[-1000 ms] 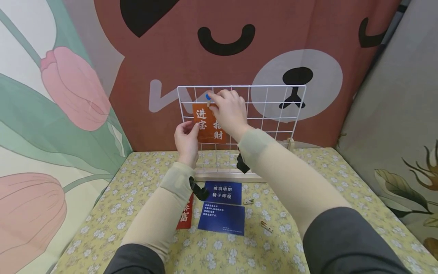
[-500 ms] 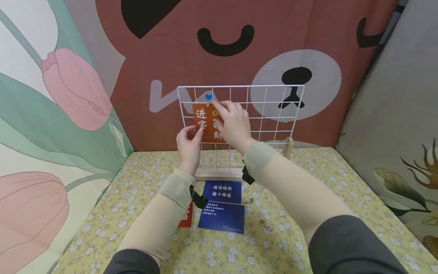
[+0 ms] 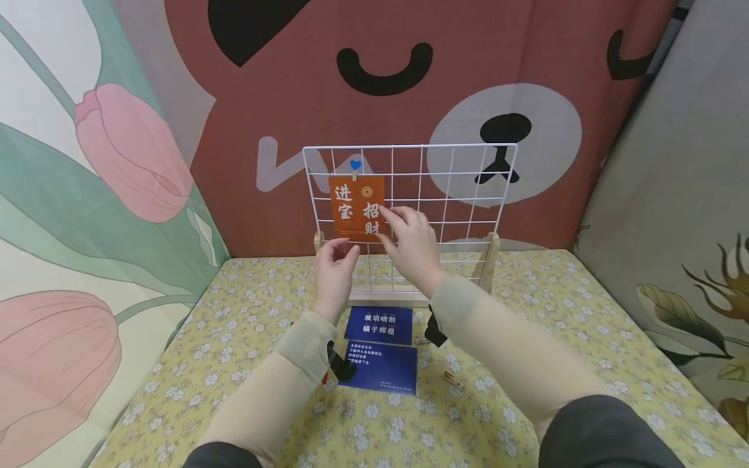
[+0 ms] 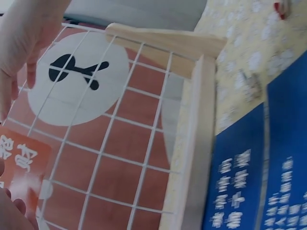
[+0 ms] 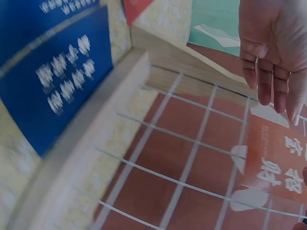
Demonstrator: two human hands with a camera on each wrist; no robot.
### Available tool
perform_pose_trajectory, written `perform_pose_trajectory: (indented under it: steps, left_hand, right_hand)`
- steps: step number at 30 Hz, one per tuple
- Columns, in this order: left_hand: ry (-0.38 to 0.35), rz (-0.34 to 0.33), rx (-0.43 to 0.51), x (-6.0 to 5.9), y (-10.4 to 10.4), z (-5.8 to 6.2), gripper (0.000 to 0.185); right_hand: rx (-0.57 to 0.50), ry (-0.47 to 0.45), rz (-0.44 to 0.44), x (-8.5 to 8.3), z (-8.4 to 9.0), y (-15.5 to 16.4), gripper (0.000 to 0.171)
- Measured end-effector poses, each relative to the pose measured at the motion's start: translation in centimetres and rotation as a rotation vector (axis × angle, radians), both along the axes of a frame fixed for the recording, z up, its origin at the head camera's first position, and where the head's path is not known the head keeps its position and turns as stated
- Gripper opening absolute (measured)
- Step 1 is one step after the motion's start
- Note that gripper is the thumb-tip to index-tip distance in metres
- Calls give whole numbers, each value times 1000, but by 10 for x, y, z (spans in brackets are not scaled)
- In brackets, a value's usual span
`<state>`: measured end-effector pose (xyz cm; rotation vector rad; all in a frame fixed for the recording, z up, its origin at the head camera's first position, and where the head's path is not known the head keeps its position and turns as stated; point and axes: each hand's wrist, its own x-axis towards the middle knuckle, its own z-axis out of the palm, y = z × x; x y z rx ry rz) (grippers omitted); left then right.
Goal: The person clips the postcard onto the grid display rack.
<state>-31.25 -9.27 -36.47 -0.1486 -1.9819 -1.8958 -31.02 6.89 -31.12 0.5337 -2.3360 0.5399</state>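
Observation:
An orange card (image 3: pixel 359 208) with white characters hangs on the white wire grid (image 3: pixel 421 174), under a small clothespin with a blue heart (image 3: pixel 355 165). My left hand (image 3: pixel 335 273), fingers loosely bent and holding nothing, is just below the card's lower left. At its right edge is my right hand (image 3: pixel 414 244), with relaxed fingers; whether its fingertips touch the card I cannot tell. The left wrist view shows the card (image 4: pixel 29 167) at lower left, with the right hand (image 4: pixel 26 38) above it. In the right wrist view the left hand (image 5: pixel 276 57) hovers beside the card (image 5: pixel 273 155).
Two blue cards (image 3: pixel 380 369) with white writing lie on the flowered tablecloth (image 3: pixel 374 432) before the grid's wooden base (image 3: pixel 386 299). Right of them is a loose clothespin (image 3: pixel 452 379). A red card (image 5: pixel 136 8) is mostly hidden behind the left forearm.
My right hand has let go of the heart clothespin and moved down and right. The left hand has come away from the card's left edge, downward. The card stays hanging.

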Motion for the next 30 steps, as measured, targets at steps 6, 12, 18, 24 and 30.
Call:
perform_pose_trajectory:
  steps: [6, 12, 18, 24, 30]
  left_hand:
    - [-56, -33, -18, 13, 2, -17, 28]
    - [-86, -49, -28, 25, 0, -30, 30]
    - [-170, -81, -25, 38, -8, -43, 31]
    - [-222, -77, -60, 50, -17, -56, 34]
    - [-274, -9, -117, 60, -30, -67, 35]
  right_hand:
    - [-90, -95, 14, 14, -31, 3, 52]
    - [-135, -140, 23, 25, -58, 7, 51]
    - [-182, -251, 9, 36, -76, 15, 50]
    - [-252, -412, 1, 51, -94, 19, 52]
    - [-350, -565, 12, 62, -111, 9, 56]
